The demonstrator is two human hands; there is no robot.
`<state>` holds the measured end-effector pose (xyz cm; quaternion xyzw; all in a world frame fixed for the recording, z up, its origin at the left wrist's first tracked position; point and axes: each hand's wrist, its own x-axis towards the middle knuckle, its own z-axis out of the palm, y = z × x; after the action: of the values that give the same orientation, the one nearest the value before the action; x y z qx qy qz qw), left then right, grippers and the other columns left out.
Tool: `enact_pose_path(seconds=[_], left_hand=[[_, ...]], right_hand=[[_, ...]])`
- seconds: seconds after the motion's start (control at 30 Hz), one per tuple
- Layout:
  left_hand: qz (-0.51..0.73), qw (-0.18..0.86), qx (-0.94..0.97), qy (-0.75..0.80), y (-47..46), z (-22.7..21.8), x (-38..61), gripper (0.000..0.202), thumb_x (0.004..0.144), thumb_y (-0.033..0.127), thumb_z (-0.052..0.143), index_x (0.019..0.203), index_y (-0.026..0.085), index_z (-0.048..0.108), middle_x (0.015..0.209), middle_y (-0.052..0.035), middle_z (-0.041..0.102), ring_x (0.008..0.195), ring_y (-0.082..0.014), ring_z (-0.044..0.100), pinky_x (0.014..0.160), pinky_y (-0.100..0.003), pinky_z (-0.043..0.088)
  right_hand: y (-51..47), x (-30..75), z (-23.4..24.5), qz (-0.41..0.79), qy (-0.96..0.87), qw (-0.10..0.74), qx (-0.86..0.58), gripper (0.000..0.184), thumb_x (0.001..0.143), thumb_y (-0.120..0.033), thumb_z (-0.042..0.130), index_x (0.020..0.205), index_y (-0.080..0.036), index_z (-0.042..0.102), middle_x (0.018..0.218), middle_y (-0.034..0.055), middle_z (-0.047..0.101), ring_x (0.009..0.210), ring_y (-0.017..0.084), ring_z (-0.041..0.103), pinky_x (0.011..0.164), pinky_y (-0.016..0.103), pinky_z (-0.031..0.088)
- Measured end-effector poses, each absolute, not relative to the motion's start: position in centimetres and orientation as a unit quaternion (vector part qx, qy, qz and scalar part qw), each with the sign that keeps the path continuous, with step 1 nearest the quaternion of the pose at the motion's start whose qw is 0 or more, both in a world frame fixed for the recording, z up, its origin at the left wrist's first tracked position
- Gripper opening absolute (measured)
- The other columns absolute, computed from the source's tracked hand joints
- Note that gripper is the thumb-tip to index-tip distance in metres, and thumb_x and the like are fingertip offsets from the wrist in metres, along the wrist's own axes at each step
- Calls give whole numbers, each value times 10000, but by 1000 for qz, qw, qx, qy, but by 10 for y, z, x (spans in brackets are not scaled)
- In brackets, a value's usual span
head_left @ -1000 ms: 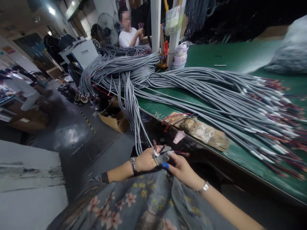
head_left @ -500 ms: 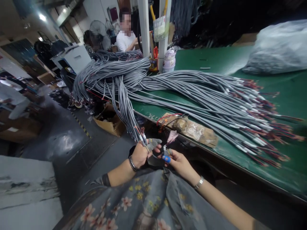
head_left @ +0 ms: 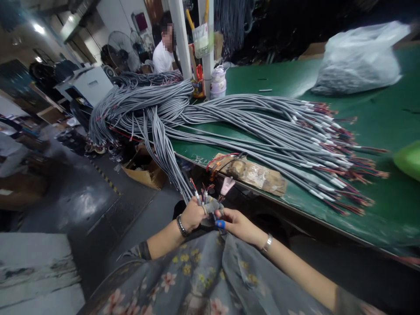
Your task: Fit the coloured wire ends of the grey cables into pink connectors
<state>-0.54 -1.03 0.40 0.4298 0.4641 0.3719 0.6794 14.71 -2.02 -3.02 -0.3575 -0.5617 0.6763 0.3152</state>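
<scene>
My left hand point(head_left: 193, 214), a watch on its wrist, is closed round the ends of several grey cables point(head_left: 170, 162) that hang off the green table point(head_left: 387, 118). Their stripped red and white wire tips point(head_left: 201, 192) stick up above my fist. My right hand point(head_left: 236, 224), with blue tape on a fingertip and a bracelet on the wrist, pinches at the same cable ends, touching my left hand. Both hands sit above my lap, covered in flowered cloth point(head_left: 203, 280).
A big pile of grey cables point(head_left: 236, 118) lies across the table, wire ends to the right. A taped cardboard piece point(head_left: 252, 173) is on the table edge. A plastic bag point(head_left: 357, 61), a jar point(head_left: 218, 83), white posts point(head_left: 180, 39), a floor box point(head_left: 144, 168) and a seated person point(head_left: 164, 52) are around.
My hands, apart half a second ago, have come together again on the cable ends. The view has shifted left, so more of the table's right side shows.
</scene>
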Motion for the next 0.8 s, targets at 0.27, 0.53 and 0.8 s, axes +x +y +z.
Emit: enact_pose_path(seconds=[0.27, 0.53, 0.8], left_hand=[[362, 629, 443, 526, -21, -4, -3, 426, 553, 528, 776, 557, 145, 590, 483, -6, 562, 454, -103, 508, 486, -229, 427], [240, 652, 566, 445, -16, -4, -16, 420, 576, 527, 764, 537, 130, 635, 504, -12, 586, 512, -111, 506, 554, -239, 428], [363, 609, 505, 492, -24, -14, -12, 488, 671, 595, 676, 518, 135, 614, 481, -32, 578, 448, -97, 484, 494, -228, 390]], right_hand=[[-19, 155, -16, 610, -503, 418, -447, 343, 696, -525, 665, 787, -202, 593, 718, 15, 638, 621, 151, 569, 601, 286, 493], [-22, 145, -10, 672, -501, 386, -385, 332, 711, -514, 665, 732, -208, 537, 608, -12, 628, 529, 149, 591, 573, 298, 485], [-16, 142, 0, 648, -488, 386, -440, 387, 659, -556, 685, 702, -199, 542, 560, -22, 583, 503, 129, 525, 509, 270, 431]])
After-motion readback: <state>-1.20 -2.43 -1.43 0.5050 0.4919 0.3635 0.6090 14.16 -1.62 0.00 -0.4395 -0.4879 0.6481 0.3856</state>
